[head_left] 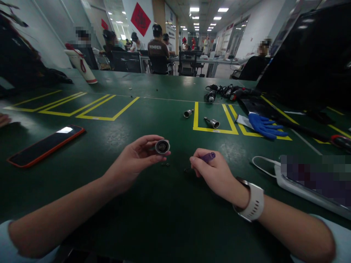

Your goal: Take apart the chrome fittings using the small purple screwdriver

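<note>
My left hand [137, 155] pinches a small round metal ring-shaped part [162, 147] between thumb and fingers, just above the green table [153, 219]. My right hand [212, 171] is closed around a purple-handled tool [207, 157], its tip pointing down at the table. A white watch sits on my right wrist. A few tiny dark screws [165, 164] lie on the table between both hands.
A phone in a red case [45, 145] lies at left. Two metal cylinders [212, 122] sit by yellow floor-style tape lines, with a blue glove [264, 126], black parts [219, 92], a large black monitor [309, 58] and a white device with cable [296, 182] at right. People sit at far desks.
</note>
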Motion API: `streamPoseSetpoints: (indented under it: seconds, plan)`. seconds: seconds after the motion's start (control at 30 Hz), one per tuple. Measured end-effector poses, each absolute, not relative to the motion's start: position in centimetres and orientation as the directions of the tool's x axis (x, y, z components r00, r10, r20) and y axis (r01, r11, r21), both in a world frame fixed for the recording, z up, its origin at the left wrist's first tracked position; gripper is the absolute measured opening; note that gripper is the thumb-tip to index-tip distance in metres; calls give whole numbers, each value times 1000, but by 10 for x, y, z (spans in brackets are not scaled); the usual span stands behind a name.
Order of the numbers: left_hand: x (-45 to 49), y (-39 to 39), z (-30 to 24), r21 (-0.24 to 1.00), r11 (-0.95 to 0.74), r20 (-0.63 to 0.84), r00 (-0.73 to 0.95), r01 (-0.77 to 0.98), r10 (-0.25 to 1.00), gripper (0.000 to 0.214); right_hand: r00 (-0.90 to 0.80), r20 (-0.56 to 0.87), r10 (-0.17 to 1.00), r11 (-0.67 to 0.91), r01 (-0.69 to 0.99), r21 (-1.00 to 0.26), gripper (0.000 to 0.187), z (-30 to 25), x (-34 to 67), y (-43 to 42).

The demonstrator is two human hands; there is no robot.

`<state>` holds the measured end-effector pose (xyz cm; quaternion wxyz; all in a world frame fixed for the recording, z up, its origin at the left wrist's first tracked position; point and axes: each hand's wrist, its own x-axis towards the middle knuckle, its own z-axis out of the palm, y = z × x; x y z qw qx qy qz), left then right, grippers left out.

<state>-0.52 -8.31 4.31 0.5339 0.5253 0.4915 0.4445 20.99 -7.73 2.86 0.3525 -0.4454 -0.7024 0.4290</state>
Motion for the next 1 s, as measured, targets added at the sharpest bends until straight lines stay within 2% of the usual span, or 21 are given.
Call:
streamPoseSetpoints:
  seconds: [0.1, 0.27, 0.37, 0.47, 0.53, 0.6, 0.7, 0.87, 1.0]
  plan:
    - [-4, -87, 41, 994, 93, -101, 142, 65, 985, 38, -315, 91, 945, 186, 285, -940, 26, 27, 210, -79]
    - [-4, -89, 39, 986, 151, -159, 135, 68, 978, 36, -294, 30, 955, 21, -34, -999, 24, 12, 207, -77]
    - [-4, -89, 37, 982, 174, -183, 144, 73, 973, 36, -274, 92, 957, 35, -207, -978, 23, 11, 206, -78]
    - [-2, -90, 36, 982, 173, -183, 152, 78, 971, 34, -287, 227, 930, 125, -334, -934, 19, 15, 208, -84]
    - [0, -90, 36, 982, 172, -183, 147, 82, 972, 32, -344, 300, 890, 220, -254, -942, 16, 18, 209, -89]
    - [2, -91, 36, 982, 172, -183, 144, 83, 973, 30, -412, 342, 845, 335, -91, -938, 16, 21, 209, -94]
    - [3, -92, 35, 982, 167, -178, 144, 84, 974, 28, -481, 400, 780, 498, 91, -862, 14, 24, 207, -99]
    - [4, -93, 33, 984, 165, -175, 162, 73, 971, 26, -583, 494, 646, 670, 123, -732, 10, 24, 203, -102]
    - [3, -92, 32, 985, 164, -172, 169, 60, 970, 24, -605, 503, 617, 708, 148, -691, 9, 23, 202, -103]
